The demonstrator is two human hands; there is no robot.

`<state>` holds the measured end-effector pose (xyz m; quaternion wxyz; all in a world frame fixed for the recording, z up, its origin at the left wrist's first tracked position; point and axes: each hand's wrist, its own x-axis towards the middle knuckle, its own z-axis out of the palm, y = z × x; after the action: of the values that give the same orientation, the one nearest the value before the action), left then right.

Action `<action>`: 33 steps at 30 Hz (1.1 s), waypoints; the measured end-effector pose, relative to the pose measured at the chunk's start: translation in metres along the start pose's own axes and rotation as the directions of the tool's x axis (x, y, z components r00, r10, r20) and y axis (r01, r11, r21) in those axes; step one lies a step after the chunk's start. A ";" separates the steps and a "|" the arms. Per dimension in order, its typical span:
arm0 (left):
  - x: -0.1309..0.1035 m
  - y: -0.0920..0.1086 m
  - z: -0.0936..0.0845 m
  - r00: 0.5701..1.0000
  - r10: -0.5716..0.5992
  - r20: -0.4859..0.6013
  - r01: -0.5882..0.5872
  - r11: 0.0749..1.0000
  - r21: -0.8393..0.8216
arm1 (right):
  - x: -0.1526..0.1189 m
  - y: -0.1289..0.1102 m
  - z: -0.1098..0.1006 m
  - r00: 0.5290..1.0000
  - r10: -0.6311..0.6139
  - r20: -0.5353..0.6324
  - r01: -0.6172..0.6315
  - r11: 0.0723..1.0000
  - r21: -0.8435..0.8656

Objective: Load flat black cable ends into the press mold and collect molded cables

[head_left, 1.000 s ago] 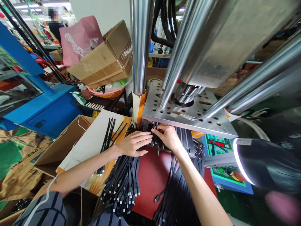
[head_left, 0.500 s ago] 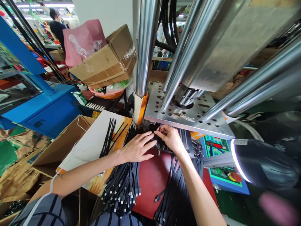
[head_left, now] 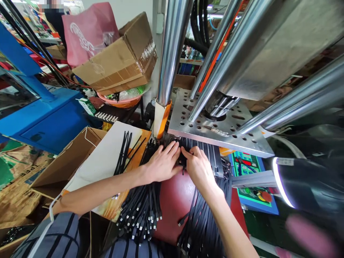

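My left hand [head_left: 164,163] lies flat with its fingers stretched out, over the left end of a dark metal fixture [head_left: 216,161] under the press plate. Close beside it, my right hand [head_left: 199,166] has its fingers curled, the tips down at the fixture. Whatever those fingertips pinch is hidden. Below my left hand hangs a thick bundle of black cables [head_left: 142,211] with light metal plugs. Another bundle of black cables [head_left: 201,222] hangs beneath my right forearm. Between the bundles shows a red surface [head_left: 173,204].
A perforated steel plate [head_left: 185,123] and steel columns [head_left: 173,53] stand just above my hands. On the left, a white board [head_left: 99,157] carries several black cables beside a cardboard box [head_left: 67,157]. A control panel [head_left: 248,165] and a ring-lit lamp [head_left: 303,182] are at the right.
My left hand has moved slightly up and right, its fingers closer together over the fixture. My right hand has come a little lower, its fingers more curled. The whole view has shifted slightly.
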<state>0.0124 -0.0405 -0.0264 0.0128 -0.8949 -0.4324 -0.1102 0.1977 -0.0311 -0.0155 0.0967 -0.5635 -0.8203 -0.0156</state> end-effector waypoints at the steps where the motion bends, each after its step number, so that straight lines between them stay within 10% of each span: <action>1: 0.009 -0.006 -0.002 1.000 -0.009 -0.004 0.008 1.000 -0.023 | 0.009 0.000 0.001 1.000 0.023 0.009 -0.022 0.999 -0.027; 19: 0.090 -0.063 0.005 0.990 -0.076 -0.120 0.059 0.988 -0.141 | 0.098 0.024 0.016 0.984 0.060 -0.166 -0.057 0.998 0.020; 24: 0.001 -0.033 -0.006 0.936 -0.319 -0.146 0.300 0.944 -0.140 | -0.012 0.003 -0.002 0.980 0.036 -0.197 -0.019 0.996 0.089; 28: -0.079 0.000 0.000 0.844 -0.524 0.118 0.535 0.839 -0.098 | -0.138 -0.018 0.011 0.941 0.322 -0.099 -0.317 0.946 0.071; 33: -0.098 0.014 0.014 0.764 -0.592 0.256 0.641 0.743 -0.191 | -0.193 -0.035 0.041 0.859 0.497 0.121 -0.483 0.866 -0.131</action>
<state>-0.0331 -0.1226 -0.0596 -0.1841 -0.6998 -0.6850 -0.0845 0.2265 -0.2162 -0.0867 0.0080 -0.7572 -0.6530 0.0128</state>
